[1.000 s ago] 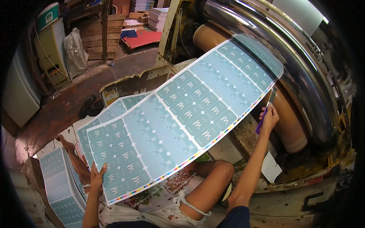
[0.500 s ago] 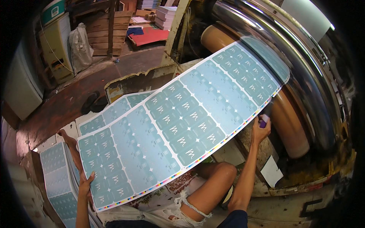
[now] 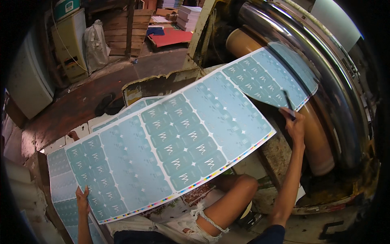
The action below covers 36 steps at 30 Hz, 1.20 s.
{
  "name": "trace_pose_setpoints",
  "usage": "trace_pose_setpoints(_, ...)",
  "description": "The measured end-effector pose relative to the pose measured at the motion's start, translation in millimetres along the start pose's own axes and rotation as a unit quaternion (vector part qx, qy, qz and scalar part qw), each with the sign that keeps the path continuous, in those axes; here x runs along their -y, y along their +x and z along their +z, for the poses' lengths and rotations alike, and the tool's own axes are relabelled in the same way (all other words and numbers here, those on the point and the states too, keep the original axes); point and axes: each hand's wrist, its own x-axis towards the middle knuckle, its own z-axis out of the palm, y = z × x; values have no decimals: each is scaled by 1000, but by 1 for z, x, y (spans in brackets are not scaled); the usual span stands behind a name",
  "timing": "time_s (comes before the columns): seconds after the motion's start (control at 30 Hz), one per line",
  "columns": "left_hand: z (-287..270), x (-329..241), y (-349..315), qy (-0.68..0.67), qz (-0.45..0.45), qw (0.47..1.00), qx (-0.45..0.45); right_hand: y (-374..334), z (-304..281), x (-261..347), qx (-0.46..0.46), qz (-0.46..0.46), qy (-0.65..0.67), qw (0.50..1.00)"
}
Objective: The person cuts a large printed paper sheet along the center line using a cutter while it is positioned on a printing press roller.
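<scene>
Head view, and the big chrome roller (image 3: 304,53) dominated the upper right, its lower end lost in shadow! Across the middle swept the sheet (image 3: 170,150), teal and blue, sloping over the lap, between the two hands. Behind came the brown roller (image 3: 319,156), its middle hidden by the upper piece (image 3: 260,77), which ran up to the chrome. A gap split sheet from piece on the right; whether they joined at the far left corner was hard to make out. Lower left, the stack (image 3: 65,191) sat partly covered. The left hand (image 3: 83,200) pinched the sheet's near left edge, thumb on top, fingers largely out of sight! And the right hand (image 3: 295,126), just beyond the sheet's right corner, gripped a slim dark cutter (image 3: 288,100), blurred, its handle buried in the fist!
</scene>
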Motion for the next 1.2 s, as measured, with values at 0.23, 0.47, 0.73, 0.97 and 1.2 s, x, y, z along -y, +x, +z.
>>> trace_pose_setpoints(0.23, -48, -26, 39, 54, -7, 999, 2, -28, 39, 57, -226, 127, 119, 959)
trace_pose_setpoints(0.47, -103, -26, 83, 123, -74, 989, -17, -45, 37, 57, -155, 115, 137, 972)
trace_pose_setpoints(0.73, -95, 77, 177, 68, -65, 995, -29, -73, 106, 106, -2, 134, 109, 985)
trace_pose_setpoints(0.97, -38, 78, 216, 104, -56, 993, -10, -60, 101, 120, 84, 183, 116, 973)
trace_pose_setpoints(1.2, -82, 49, 186, 199, -71, 976, -56, -59, 91, 131, 127, 206, 141, 960)
